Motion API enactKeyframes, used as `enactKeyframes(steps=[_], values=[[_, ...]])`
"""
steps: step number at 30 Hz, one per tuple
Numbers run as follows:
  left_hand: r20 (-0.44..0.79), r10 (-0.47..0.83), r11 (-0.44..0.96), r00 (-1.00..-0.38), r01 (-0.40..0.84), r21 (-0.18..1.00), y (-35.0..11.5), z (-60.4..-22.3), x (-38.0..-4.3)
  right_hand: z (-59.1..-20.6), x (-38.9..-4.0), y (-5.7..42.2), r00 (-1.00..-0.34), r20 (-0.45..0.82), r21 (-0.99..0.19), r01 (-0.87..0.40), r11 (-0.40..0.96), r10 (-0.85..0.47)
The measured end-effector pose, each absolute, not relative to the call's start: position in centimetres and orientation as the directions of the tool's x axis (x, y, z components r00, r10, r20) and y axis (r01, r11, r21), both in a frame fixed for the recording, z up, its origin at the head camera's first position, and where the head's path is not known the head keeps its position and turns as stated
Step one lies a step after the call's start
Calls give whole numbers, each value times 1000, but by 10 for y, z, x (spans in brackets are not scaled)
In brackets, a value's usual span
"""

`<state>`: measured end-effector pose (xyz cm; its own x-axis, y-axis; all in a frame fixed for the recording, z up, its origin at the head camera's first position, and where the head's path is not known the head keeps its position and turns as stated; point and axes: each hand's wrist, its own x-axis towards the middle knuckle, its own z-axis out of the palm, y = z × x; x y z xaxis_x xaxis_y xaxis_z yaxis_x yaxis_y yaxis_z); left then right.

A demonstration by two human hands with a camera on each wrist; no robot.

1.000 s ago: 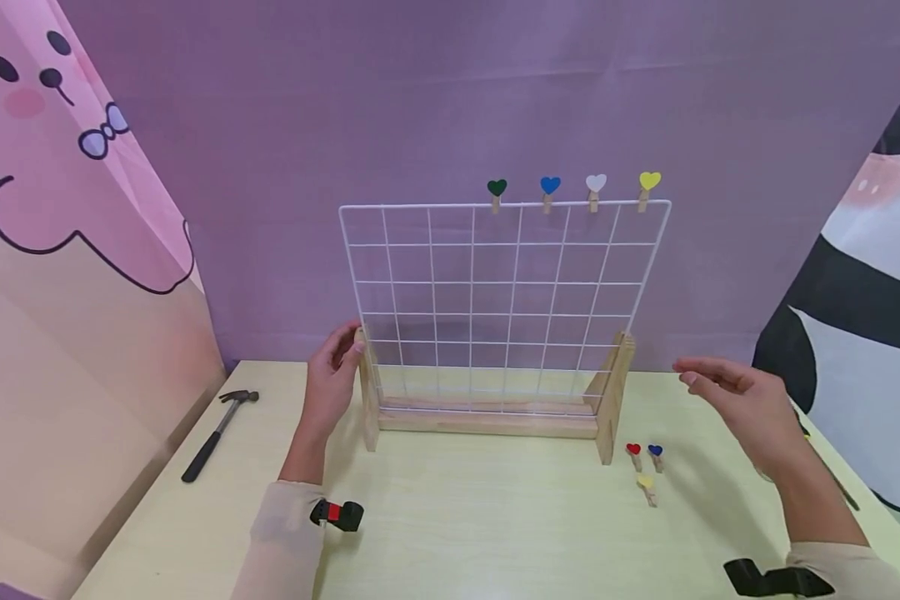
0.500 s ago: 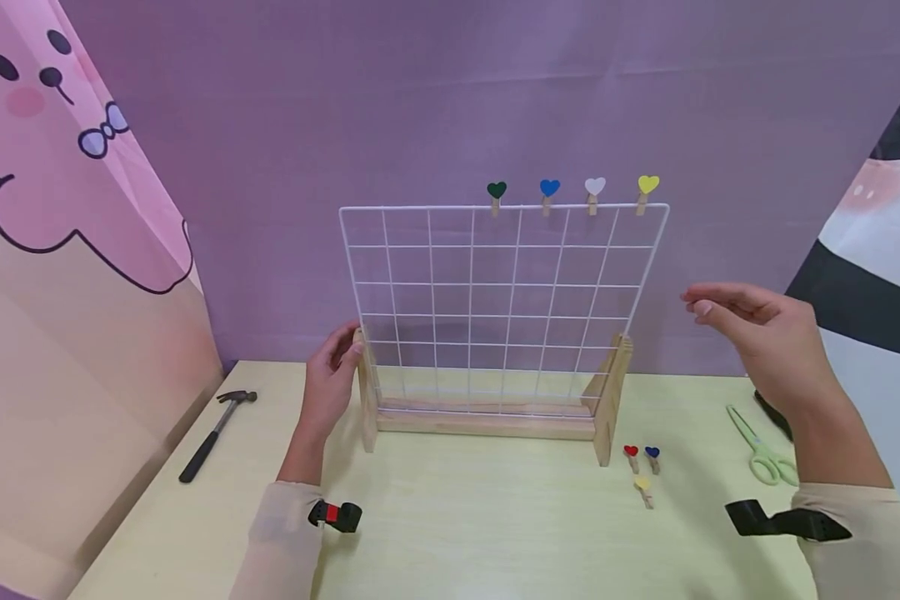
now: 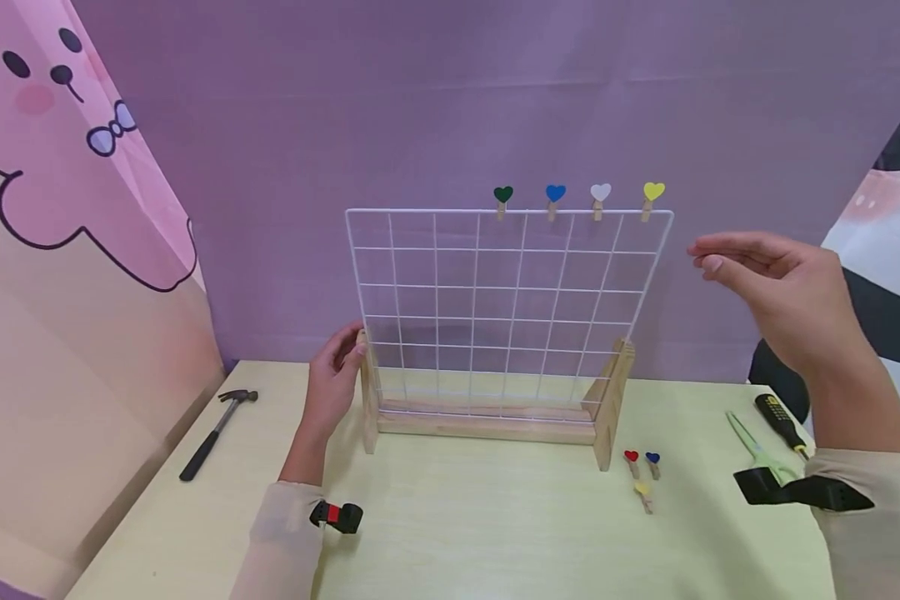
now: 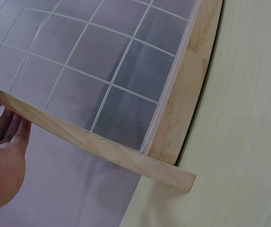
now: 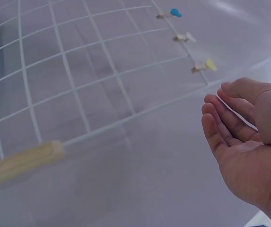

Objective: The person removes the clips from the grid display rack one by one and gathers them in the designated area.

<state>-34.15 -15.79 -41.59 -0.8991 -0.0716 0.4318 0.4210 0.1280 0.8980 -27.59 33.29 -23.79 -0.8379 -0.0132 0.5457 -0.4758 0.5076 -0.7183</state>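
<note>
A white wire grid panel (image 3: 420, 210) stands upright in a wooden stand (image 3: 487, 429). My left hand (image 3: 330, 379) grips the top of the stand's left upright (image 4: 92, 140), thumb on one side and fingers on the other. Several heart clothespins sit along the grid's top wire: dark green (image 3: 503, 194), blue (image 3: 556, 193), white (image 3: 601, 192) and yellow (image 3: 653, 192). Beyond the grid's upper right corner, my right hand (image 3: 791, 300) is raised, holding nothing, its fingers loosely bent and apart from the wire. The right wrist view shows its palm and the yellow clothespin (image 5: 210, 65) nearby.
Red (image 3: 631, 457), dark blue (image 3: 652, 458) and pale yellow (image 3: 642, 490) heart clothespins lie right of the stand. A hammer (image 3: 217, 433) lies at left. Green scissors (image 3: 750, 437) and a black-and-yellow tool (image 3: 778, 419) lie at right, partly behind the right forearm.
My right hand has risen from low beside the stand to near the grid's top corner, uncovering the scissors and the black-and-yellow tool. The left hand keeps its grip on the upright.
</note>
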Motion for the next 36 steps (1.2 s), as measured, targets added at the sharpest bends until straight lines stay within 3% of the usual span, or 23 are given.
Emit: enactKeyframes(steps=[8,20,27,36], values=[[430,-76,136,-900,418,898,-158,-415,-342,-207,-279,315,-808,587,-751,-564,342,-44],[448,-72,138,-891,436,889,-157,-418,-342,-178,-287,285,-790,607,-756,-607,246,-84],[455,-77,133,-887,443,887,-156,-418,-343,-170,-290,266,-779,617,-711,-614,344,-114],[458,-82,138,-885,445,885,-157,-418,-343,-161,-297,242,-794,586,-712,-599,365,-161]])
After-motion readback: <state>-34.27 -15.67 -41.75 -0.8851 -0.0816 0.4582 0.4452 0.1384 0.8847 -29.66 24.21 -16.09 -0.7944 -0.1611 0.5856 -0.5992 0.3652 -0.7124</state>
